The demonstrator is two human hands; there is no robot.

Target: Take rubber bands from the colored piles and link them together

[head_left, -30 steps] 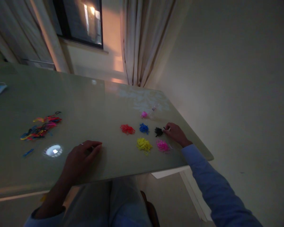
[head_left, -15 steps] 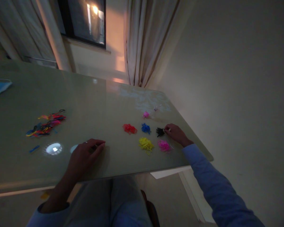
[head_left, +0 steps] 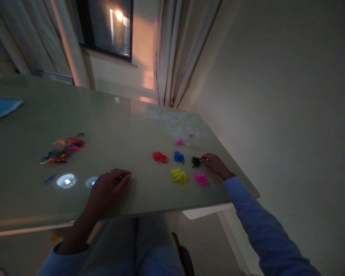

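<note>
Black bands are being worked: one black pile (head_left: 196,161), right of centre in the frame, with the right hand (head_left: 215,164) kept at its edge, just as a second ago. Its fingertips are pinched together; whether a band is gripped cannot be told. The whole counter (head_left: 143,134) has been shifted slightly rightward in view, and more of one light-blue mask (head_left: 2,108) is now shown, upper left. At lower left of centre, the left hand (head_left: 107,188) is kept half-curled, thumb drawn to forefinger; whether anything is held cannot be told. Five single-colour piles are counted: the black, one red pile (head_left: 160,157), one blue pile (head_left: 178,157), one yellow pile (head_left: 179,177), one pink pile (head_left: 200,178). At left, one mixed pile (head_left: 63,152) is seen, one loose blue band (head_left: 49,179) below it.
</note>
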